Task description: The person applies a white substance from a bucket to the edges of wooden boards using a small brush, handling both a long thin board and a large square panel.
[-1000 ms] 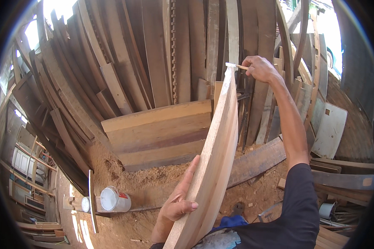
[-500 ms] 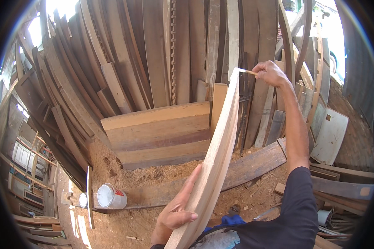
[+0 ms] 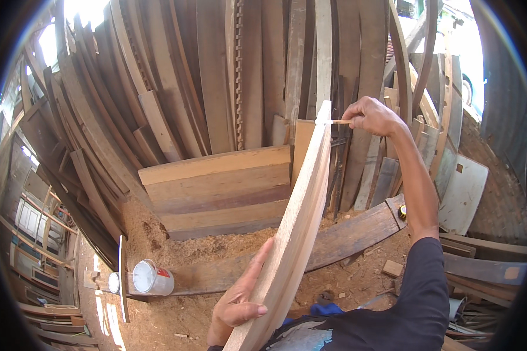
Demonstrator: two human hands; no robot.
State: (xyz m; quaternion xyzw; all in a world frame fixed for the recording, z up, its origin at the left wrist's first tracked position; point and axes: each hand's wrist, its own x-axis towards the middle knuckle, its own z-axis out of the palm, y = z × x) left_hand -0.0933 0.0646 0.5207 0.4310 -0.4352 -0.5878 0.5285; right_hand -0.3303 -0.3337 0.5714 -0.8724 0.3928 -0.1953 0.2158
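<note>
A long pale wooden board point(image 3: 295, 234) slants up from the lower edge to the middle of the view. My left hand point(image 3: 243, 304) grips its lower part, the thumb across the near face and the fingers along the left side. Between the fingertips of my right hand point(image 3: 373, 117) is a thin wooden stick point(image 3: 343, 121), pinched near its right end. The stick's white tip touches the right side of the board's far end, where a wet-looking white coating covers the wood. Whether the tip has bristles is too small to tell.
A low plank bench point(image 3: 345, 240) crosses behind the board. On its left end stand a white bucket point(image 3: 152, 278) and a smaller white container point(image 3: 114, 282). Stacked planks point(image 3: 216, 181) lie beyond, with many tall boards point(image 3: 211, 76) leaning behind. Sawdust point(image 3: 152, 322) covers the ground.
My right hand has moved down and slightly left, bringing the stick's tip from the board's top to its right side. The board's far end has shifted slightly left and down.
</note>
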